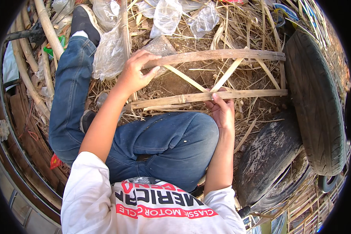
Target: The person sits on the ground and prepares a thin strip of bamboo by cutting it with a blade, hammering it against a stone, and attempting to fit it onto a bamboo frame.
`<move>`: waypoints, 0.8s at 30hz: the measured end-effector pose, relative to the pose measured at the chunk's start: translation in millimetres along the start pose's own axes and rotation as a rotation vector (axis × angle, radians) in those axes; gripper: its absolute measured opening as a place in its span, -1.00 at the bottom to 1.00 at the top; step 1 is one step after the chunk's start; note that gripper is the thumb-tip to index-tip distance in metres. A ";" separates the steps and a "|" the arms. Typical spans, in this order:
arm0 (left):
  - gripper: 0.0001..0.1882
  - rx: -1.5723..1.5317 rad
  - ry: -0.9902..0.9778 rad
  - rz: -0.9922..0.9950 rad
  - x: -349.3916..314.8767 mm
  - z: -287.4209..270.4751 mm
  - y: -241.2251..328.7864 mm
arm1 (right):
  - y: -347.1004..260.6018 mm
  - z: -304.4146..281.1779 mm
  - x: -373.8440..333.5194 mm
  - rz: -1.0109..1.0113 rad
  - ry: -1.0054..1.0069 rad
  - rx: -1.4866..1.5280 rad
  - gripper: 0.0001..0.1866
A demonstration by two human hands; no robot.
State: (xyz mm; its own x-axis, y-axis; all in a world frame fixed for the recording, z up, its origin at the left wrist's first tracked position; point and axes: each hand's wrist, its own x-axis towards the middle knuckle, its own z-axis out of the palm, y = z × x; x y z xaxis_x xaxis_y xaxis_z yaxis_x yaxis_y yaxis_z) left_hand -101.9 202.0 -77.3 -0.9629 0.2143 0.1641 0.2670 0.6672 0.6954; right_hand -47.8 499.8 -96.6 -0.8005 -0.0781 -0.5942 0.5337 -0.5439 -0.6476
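Observation:
A light bamboo frame lies across in front of me: a far bamboo slat point(218, 55) and a near bamboo slat point(175, 99), with thin diagonal strips point(227, 75) between them in a zigzag. My left hand point(134, 70) is closed round the left end of the far slat, thumb below and fingers above. Against the near slat, where two diagonals meet, my right hand point(223, 111) pinches with the thumb on top and fingers partly hidden beneath. A flat grey slab point(160, 46) sits just behind the far slat.
On the right, an upright tyre point(319, 103) stands by the frame's right end, with another worn tyre point(269, 158) nearer me. Clear plastic bags point(167, 17) and dry straw litter the ground. Bamboo poles point(48, 29) and a curved metal rail point(17, 134) lie left.

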 end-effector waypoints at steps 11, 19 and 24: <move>-0.72 -0.019 0.097 0.128 -4.4 7.3 -11.3 | 0.5 -1.5 1.8 0.020 0.014 0.029 -0.70; -0.72 -0.008 0.076 0.114 -3.5 6.4 -16.2 | -4.4 -3.1 -7.0 0.011 0.050 -0.030 -0.60; -0.72 -0.001 0.090 0.159 -5.5 3.8 -24.0 | -16.9 17.4 -52.4 -0.146 0.256 -0.251 -0.44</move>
State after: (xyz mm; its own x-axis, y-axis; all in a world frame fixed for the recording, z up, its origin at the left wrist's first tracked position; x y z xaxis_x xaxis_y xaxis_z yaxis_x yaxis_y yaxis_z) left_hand -102.8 187.5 -97.6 -0.9081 0.2524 0.3341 0.4164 0.6293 0.6562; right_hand -19.6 498.6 -46.2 -0.7961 0.2129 -0.5665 0.4948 -0.3102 -0.8118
